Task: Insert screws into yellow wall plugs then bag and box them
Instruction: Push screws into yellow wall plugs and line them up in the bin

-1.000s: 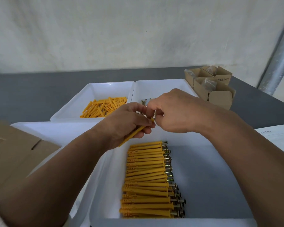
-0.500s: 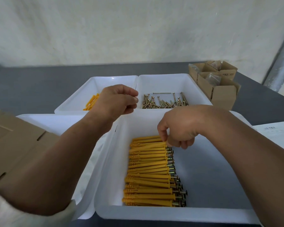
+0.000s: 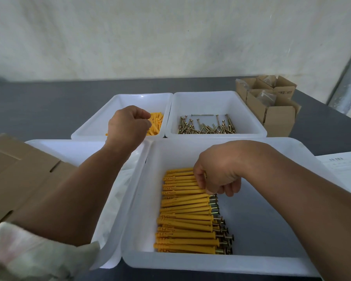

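Yellow wall plugs (image 3: 186,218) with screws lie in a row in the big tray (image 3: 211,266). Right hand (image 3: 217,171) pinches one there; lay it straight. Left hand (image 3: 128,124) curls beyond the tray; I cannot tell what it holds.

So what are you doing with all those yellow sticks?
Someone is fitting screws into yellow wall plugs. The left hand is curled over the loose plugs in the back left tub, seemingly going for another one. The screws lie in the next tub. The right hand has its fingertips down on the far end of the row of finished plugs in the near tub, as if laying one down. Small cardboard boxes stand at the back right.
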Motion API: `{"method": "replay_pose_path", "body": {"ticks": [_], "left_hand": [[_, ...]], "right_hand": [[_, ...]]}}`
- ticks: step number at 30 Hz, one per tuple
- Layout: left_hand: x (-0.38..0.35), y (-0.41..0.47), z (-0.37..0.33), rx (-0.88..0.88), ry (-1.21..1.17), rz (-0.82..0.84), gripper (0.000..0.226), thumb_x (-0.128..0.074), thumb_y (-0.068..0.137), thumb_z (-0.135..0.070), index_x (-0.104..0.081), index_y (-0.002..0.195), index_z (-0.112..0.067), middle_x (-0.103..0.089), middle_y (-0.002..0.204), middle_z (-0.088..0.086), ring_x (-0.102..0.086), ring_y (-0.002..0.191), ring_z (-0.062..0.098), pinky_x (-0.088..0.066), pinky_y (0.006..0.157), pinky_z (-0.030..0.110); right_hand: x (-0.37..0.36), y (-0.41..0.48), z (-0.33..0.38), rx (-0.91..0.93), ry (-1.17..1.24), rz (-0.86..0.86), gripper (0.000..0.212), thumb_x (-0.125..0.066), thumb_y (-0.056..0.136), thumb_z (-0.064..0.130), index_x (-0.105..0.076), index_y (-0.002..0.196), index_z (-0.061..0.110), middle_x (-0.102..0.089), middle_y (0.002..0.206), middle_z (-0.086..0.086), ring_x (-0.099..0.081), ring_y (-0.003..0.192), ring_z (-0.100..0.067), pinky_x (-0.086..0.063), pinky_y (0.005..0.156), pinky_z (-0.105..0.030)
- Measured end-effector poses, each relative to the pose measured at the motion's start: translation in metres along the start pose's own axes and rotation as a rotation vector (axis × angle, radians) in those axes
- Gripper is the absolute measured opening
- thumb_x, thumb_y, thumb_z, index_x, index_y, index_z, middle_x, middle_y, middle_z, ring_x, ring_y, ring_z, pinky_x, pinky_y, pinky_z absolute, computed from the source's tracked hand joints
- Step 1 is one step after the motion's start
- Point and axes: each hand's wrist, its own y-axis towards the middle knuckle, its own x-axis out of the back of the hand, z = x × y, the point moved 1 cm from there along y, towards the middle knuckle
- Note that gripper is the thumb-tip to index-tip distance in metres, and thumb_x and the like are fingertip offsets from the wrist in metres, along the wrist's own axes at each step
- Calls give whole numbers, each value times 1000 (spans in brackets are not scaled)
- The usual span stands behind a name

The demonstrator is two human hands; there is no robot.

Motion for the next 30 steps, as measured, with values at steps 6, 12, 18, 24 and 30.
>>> {"method": "replay_pose_path", "body": {"ticks": [6, 12, 18, 24, 30], "left_hand": [[-2, 5, 10, -29, 207, -56, 29, -58, 82, -9, -71, 100, -25, -68, 95, -11, -62, 101, 16, -52, 85, 32], [-4, 7, 18, -53, 327, -55, 35, -52, 82, -8, -70, 105, -27, -66, 102, -11, -57, 104, 16, -43, 81, 27], [-7, 9, 23, -47, 414, -19, 29, -52, 83, -11, -68, 99, -29, -58, 94, -12, -48, 93, 14, -37, 77, 27], [-8, 11, 17, -36, 489, 49, 27, -49, 83, -9, -66, 95, -25, -60, 92, -7, -50, 90, 17, -39, 74, 29], [-6, 27, 9, 17, 616, 157, 22, -52, 85, -13, -70, 98, -15, -67, 102, 8, -59, 100, 28, -51, 86, 36]], "right_hand": [[0, 1, -1, -15, 50, 11, 16, -56, 92, 1, -62, 97, 15, -59, 73, -9, -51, 49, -17, -44, 42, -20], [16, -15, -1, 44, 3, -168, 14, -57, 96, 21, -67, 100, 12, -74, 82, -7, -74, 71, -20, -61, 61, -28], [39, -9, -18, 102, 82, -835, 17, -54, 94, 27, -67, 84, 23, -60, 73, 14, -60, 78, -12, -49, 64, -28], [31, 22, -52, -62, 177, -894, 29, -49, 98, 35, -67, 86, 16, -65, 83, -1, -59, 82, -21, -47, 68, -33], [35, 40, -66, -194, 125, -818, 41, -37, 99, 44, -56, 75, 16, -55, 77, 1, -50, 72, -16, -31, 53, -28]]}}
